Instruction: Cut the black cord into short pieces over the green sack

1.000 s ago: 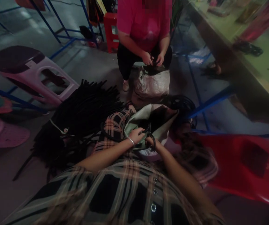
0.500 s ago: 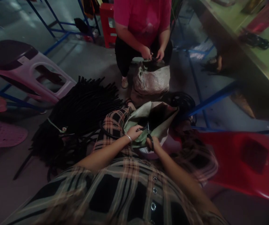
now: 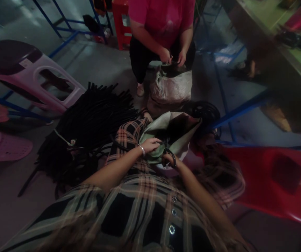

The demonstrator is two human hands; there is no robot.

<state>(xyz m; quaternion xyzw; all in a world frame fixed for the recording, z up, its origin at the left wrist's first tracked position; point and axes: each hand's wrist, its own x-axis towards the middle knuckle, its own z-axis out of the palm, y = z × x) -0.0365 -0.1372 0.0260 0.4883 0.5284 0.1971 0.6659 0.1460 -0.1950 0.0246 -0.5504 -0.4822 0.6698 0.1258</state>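
In my right hand is a pair of black-handled scissors, my fingers closed through the handles. The blades reach up towards my left hand, which pinches a thin black strip and wears a silver bracelet. The strip's end lies at the blades; whether they close on it is too dark to tell. Both hands are over the near rim of an open pale green sack between my knees. Its inside is dark. To the left lies a thick bundle of black strips, bound with a pale tie.
Opposite, a person in a pink top works with both hands over another sack. A pink stool and a pink basket stand left. On the right are a red plastic stool, blue table legs and black coils.
The scissors' blades have come down and closer to my left hand. My right hand has turned slightly. The view has shifted a little.
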